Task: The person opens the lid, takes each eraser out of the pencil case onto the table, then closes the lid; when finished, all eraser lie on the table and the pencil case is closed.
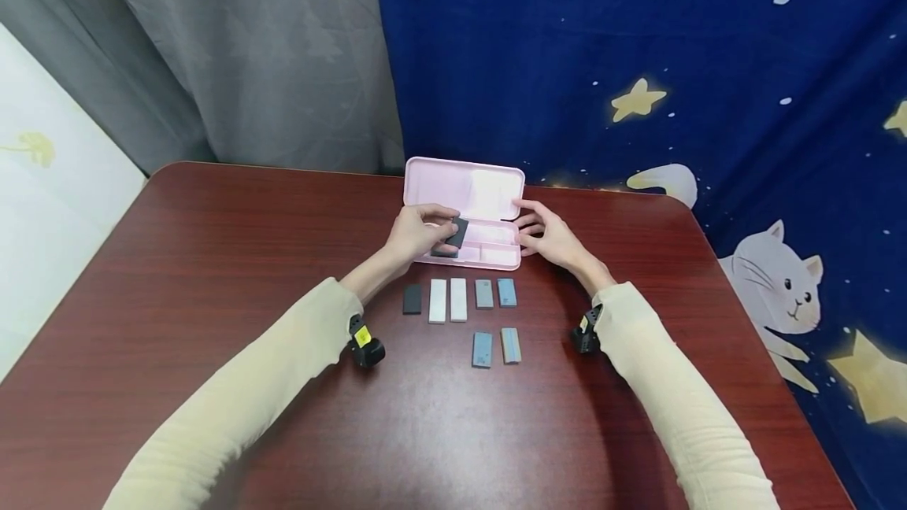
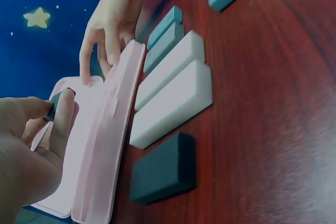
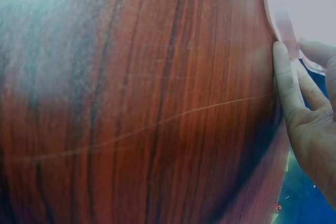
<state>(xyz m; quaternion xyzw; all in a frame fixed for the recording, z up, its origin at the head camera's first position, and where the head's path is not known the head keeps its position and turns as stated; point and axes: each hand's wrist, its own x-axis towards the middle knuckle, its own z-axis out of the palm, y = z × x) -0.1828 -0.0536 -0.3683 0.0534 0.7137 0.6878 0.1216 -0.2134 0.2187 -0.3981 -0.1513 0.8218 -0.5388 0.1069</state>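
Observation:
My left hand pinches a black eraser between thumb and fingers, over the left part of an open pink pencil case. Just below it, a second dark piece shows in the case's front section, partly covered by the fingers. The case's lid is tipped back toward the curtain. At the case's right end, my right hand rests with extended fingers against the side wall and one fingertip near the lid's corner.
In front of the case lie a black eraser, two white erasers, a grey-blue eraser and a blue one. Closer to me are another blue eraser and a striped one. Curtains hang behind the table.

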